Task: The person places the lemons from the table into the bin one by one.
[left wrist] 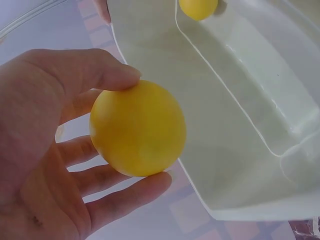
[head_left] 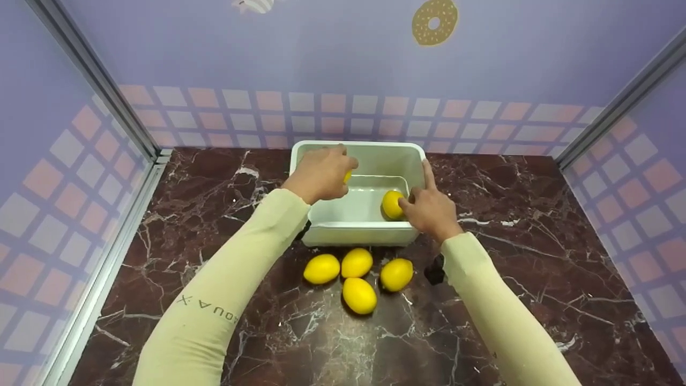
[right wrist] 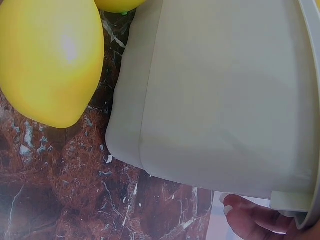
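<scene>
Yellow lemon (left wrist: 140, 131) pinched between thumb and spread fingers of the left hand (head_left: 322, 172), over the left side of a white bin (head_left: 360, 236), which the right hand (head_left: 429, 208) grips at its right side, second lemon (head_left: 392, 205) inside, four more lemons (head_left: 359, 296) on the marbled desk (head_left: 509, 252)

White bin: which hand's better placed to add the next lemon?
Left, most likely. The left hand holds a lemon over the white bin, while the right hand grips the bin's right side and could steady it.
</scene>
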